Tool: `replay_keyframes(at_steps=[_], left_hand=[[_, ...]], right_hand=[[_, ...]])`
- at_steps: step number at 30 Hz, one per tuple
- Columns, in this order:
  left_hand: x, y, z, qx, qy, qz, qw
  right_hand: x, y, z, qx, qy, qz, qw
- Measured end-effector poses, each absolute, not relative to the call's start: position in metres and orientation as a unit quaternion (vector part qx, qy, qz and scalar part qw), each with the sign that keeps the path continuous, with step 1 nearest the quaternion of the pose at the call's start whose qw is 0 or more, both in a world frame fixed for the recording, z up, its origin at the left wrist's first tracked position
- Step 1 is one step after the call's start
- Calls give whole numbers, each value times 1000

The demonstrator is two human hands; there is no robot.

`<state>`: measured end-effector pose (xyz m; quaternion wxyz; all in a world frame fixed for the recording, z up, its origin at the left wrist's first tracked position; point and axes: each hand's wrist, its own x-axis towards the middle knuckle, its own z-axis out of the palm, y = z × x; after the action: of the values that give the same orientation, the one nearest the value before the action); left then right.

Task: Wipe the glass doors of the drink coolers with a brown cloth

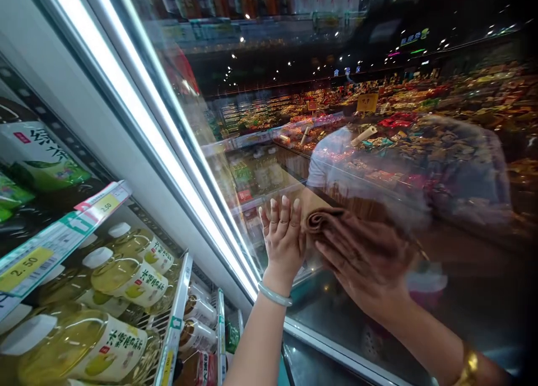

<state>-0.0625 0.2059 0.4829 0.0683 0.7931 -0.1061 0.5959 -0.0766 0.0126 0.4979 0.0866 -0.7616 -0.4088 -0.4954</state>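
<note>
Palm against a large glass pane [269, 167], my left hand [282, 237] has its fingers stretched upward and holds nothing; a pale green bangle circles its wrist. Just to its right, my right hand [361, 279] is on a folded brown cloth [336, 221] at the glass. Its fingers run along the cloth's lower side, and their tips are partly hidden or blurred with the reflection. A gold bracelet is on the right wrist.
At the left, refrigerated shelves hold bottles of pale yellow drink [126, 279] behind price strips [63, 243]. A bright light tube [138, 117] slants beside the glass. The pane reflects a person and shop displays. A metal frame edge [332, 355] runs below.
</note>
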Motion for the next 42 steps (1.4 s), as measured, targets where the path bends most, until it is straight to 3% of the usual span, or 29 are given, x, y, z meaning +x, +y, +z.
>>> replay_keyframes(at_steps=[5,13,18,22,28,34,42], left_hand=[[-69,212,485,800,-102,584,86],[-79,215,485,816,-101,560,99],[-100,199,500,767,-152,594,190],[-110,190,505,779,-260,530,209],[-101,166,491,797,-153,492,316],[-90,120,519,792,-17,546,272],[-75,197,467,786,4,606,120]], right_hand=[[-70,42,522,-714,-356,-596,86],[-72,29,501,-735,-422,-531,-5],[-71,32,519,-745,-335,-571,88],[-73,46,531,-700,-462,-536,102],[-80,1,528,-725,-496,-438,192],[-79,-19,519,-697,-416,-507,292],[-69,-21,511,-710,-405,-544,188]])
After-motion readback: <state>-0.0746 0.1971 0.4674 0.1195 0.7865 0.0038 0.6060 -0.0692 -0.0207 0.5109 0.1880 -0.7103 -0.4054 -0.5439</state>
